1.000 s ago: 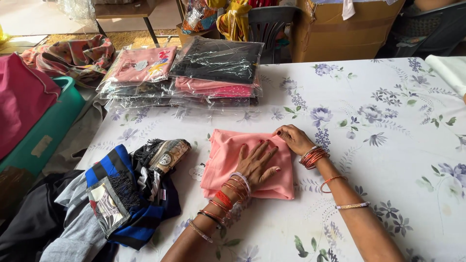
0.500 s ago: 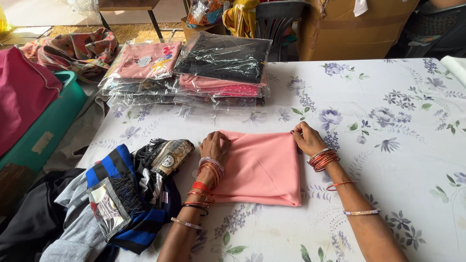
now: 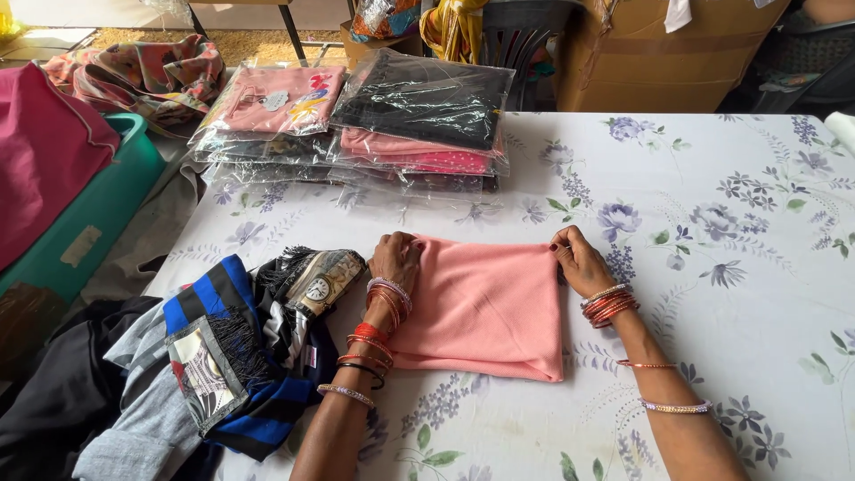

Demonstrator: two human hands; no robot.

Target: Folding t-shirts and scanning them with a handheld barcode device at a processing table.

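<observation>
Hands pinching the corners of a folded pink cloth

Folded pink cloth (image 3: 485, 307) lies flat on a white table with a floral covering (image 3: 712, 205). The left hand (image 3: 395, 260) grips its upper left corner, fingers closed on the fabric. The right hand (image 3: 579, 261) pinches the upper right corner likewise. Both wrists wear bangles. Just left lies a heap of dark and blue clothes (image 3: 214, 347); beyond it, a stack of garments in clear plastic bags (image 3: 356, 125).

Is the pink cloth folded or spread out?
Folded: the pink cloth lies as a doubled rectangle, its far corners pinched by the left hand and right hand.
</observation>
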